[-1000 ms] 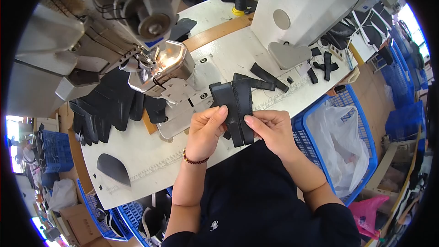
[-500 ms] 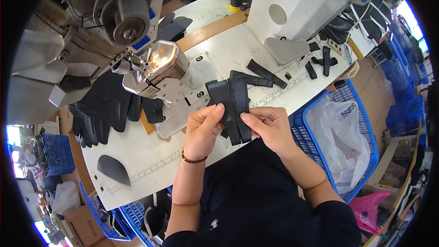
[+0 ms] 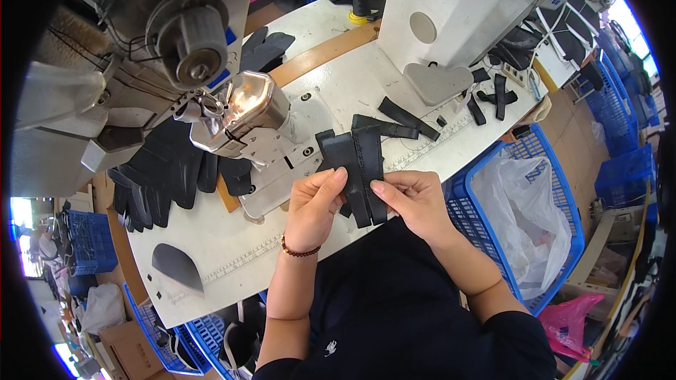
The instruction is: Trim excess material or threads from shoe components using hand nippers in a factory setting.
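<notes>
Between my hands are two short black strips, side by side and nearly touching, above the front edge of the sewing table. My left hand [image 3: 315,205] pinches the left black strip [image 3: 343,162], thumb on its face. The right black strip [image 3: 369,158], with a stitched line along it, is pinched by my right hand [image 3: 412,200]. Behind the pair, more loose black strips [image 3: 408,119] lie on the white tabletop [image 3: 239,246]. To the left stands the sewing machine's shiny metal head [image 3: 246,109], with the hands apart from it.
Stacked black cut pieces [image 3: 158,176] lie left of the machine, and a grey-black rounded piece [image 3: 177,267] sits at the front left. A blue basket [image 3: 458,197] with a white plastic bag [image 3: 521,218] stands at right. A black thread spool [image 3: 360,0] is at the back.
The view has shifted slightly. Both hands keep their pinch on the strips, and the upper end of the left strip now shows another black edge beside it. A blue round shape appears at the top.
</notes>
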A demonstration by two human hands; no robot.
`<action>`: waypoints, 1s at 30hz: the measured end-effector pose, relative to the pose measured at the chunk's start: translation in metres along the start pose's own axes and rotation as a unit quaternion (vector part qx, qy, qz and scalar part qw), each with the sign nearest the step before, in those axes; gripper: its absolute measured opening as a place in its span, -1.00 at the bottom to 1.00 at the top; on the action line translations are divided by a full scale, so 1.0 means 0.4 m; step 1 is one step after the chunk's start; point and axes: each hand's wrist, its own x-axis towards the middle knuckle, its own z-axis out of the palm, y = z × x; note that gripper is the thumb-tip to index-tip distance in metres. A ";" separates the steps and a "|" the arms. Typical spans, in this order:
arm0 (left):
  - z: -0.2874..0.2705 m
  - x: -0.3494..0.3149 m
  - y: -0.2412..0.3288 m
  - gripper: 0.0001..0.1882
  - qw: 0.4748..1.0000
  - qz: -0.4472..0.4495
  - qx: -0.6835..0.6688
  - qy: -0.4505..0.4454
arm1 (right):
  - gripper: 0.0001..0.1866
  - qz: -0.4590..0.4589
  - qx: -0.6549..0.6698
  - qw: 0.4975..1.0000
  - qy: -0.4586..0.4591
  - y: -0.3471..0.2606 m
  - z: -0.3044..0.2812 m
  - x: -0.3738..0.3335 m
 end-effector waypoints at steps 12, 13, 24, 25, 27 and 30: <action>-0.001 -0.001 -0.004 -0.78 1.000 0.004 -0.014 -0.004 | -0.83 -0.005 -0.007 1.000 0.002 -0.003 0.001 -0.002; -0.003 -0.001 -0.005 -0.78 1.000 0.005 -0.014 -0.003 | -0.83 -0.005 -0.007 1.000 0.002 -0.003 0.000 -0.002; -0.003 -0.003 0.000 -0.78 1.000 0.006 -0.024 -0.019 | -0.85 -0.009 -0.004 1.000 0.007 -0.004 0.004 -0.003; -0.004 -0.002 -0.001 -0.78 1.000 0.006 -0.024 -0.019 | -0.85 -0.009 -0.004 1.000 0.007 -0.006 0.004 -0.003; -0.005 -0.002 -0.003 -0.78 0.999 0.005 -0.027 -0.018 | -0.85 -0.008 -0.004 1.000 0.001 -0.009 0.004 -0.004; 0.005 -0.002 0.001 -0.78 1.000 0.001 -0.026 -0.007 | -0.85 -0.011 -0.002 1.000 0.008 -0.004 0.004 -0.003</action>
